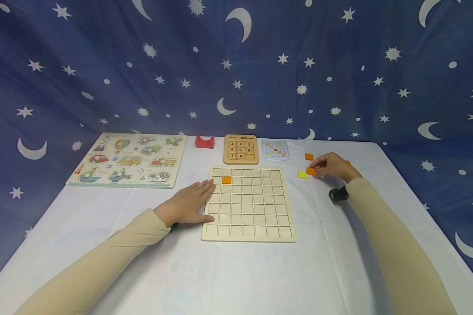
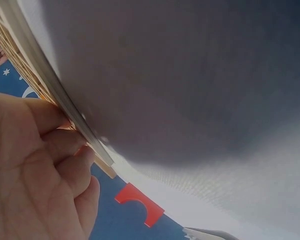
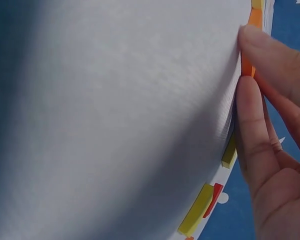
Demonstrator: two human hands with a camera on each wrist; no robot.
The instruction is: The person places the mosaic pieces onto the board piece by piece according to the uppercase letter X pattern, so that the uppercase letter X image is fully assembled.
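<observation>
Two questions: what's the left hand (image 1: 187, 203) doing, and how are its fingers sitting?

Resting on the grid board's (image 1: 259, 199) left edge. Fingers are lying nearly straight, thumb spreading wide; they're touching the board only.

Right hand (image 1: 333, 167)?

Working right of the board. Thumb and fingertips are closing on one orange tile (image 1: 311, 171), gap about tile-wide. Can't tell if it's leaving the cloth (image 1: 252, 275).

Other tiles?

One seated orange tile (image 1: 226, 180) is occupying the board's second row from the far edge, second column from the left. Right of the board, a yellow tile (image 1: 302, 174) is lying just beside the pinched one; a loose orange tile (image 1: 308, 156) is sitting farther back.

Rest of the layout?

Number puzzle (image 1: 241, 149) is sitting just beyond the board's far edge. Pattern card (image 1: 276, 150) is lying past its far right corner, red block (image 1: 204, 141) is standing past the far left. Picture puzzle (image 1: 128, 160) is lying left of the board, farther back.
</observation>
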